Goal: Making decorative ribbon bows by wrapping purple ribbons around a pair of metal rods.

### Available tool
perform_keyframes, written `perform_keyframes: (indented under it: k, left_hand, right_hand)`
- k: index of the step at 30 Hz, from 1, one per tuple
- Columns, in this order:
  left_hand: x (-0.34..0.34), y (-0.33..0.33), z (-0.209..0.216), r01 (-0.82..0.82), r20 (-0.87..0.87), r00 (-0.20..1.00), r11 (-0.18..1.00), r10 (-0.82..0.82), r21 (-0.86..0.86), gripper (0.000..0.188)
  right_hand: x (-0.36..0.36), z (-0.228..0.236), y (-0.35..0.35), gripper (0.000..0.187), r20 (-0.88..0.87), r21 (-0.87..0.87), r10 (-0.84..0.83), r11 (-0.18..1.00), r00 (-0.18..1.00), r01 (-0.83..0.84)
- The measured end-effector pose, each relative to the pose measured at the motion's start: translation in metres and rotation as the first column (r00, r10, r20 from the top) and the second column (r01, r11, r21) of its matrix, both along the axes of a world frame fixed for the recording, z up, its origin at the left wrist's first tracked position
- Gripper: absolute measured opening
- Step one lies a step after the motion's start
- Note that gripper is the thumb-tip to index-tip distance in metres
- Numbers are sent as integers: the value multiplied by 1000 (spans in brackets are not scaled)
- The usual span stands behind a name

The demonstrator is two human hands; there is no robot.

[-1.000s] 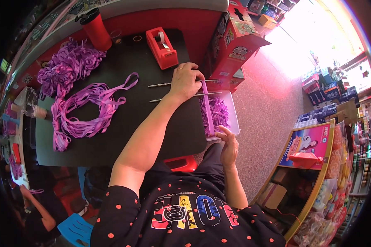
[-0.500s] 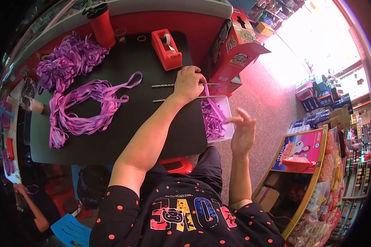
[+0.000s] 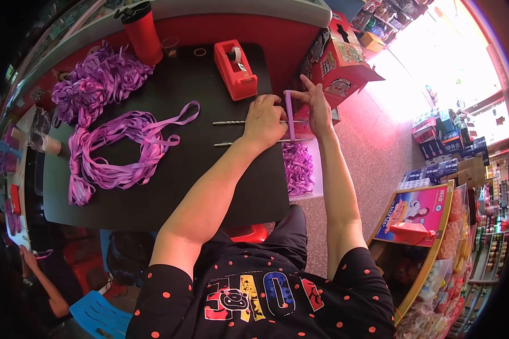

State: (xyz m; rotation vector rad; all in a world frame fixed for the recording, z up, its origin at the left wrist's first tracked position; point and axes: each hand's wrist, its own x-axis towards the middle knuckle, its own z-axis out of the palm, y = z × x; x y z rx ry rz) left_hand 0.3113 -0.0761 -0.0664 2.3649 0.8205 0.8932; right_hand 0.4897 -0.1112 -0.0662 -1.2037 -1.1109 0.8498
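Two thin metal rods (image 3: 228, 122) jut side by side past the right edge of the black table (image 3: 209, 192). My left hand (image 3: 266, 121) lies over them, fingers curled down and closed by a purple ribbon strip (image 3: 290, 116); its fingertips are partly hidden. The strip runs across the rods between my hands. On its right is my right hand (image 3: 319, 110), fingers stretched apart, one fingertip against the strip's upper end. Below the rods, a pale bin (image 3: 316, 189) holds many short purple ribbon pieces (image 3: 298, 166).
A looped ribbon bundle (image 3: 116, 150) and a ribbon heap (image 3: 99, 82) lie on the left, near a red tumbler (image 3: 142, 37). A red tape dispenser (image 3: 236, 73) stands ahead, with a red carton (image 3: 336, 62) beyond the table. A display case (image 3: 413, 212) is at right.
My right hand has swung up and forward from beside the bin to the far end of the rods. The ribbon strip now stretches across the rods; my left hand stays over them.
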Motion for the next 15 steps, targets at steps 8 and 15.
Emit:
perform_keyframes:
  k: [8,15]
  left_hand:
    - [3,1,-3,-2,25,1000,1000,2,-6,9]
    - [-2,0,6,-10,147,989,999,16,-42,24]
  right_hand:
    - [-7,-52,-25,66,96,-235,-27,971,995,49]
    - [-60,-54,-114,51,6,-161,-212,964,977,210]
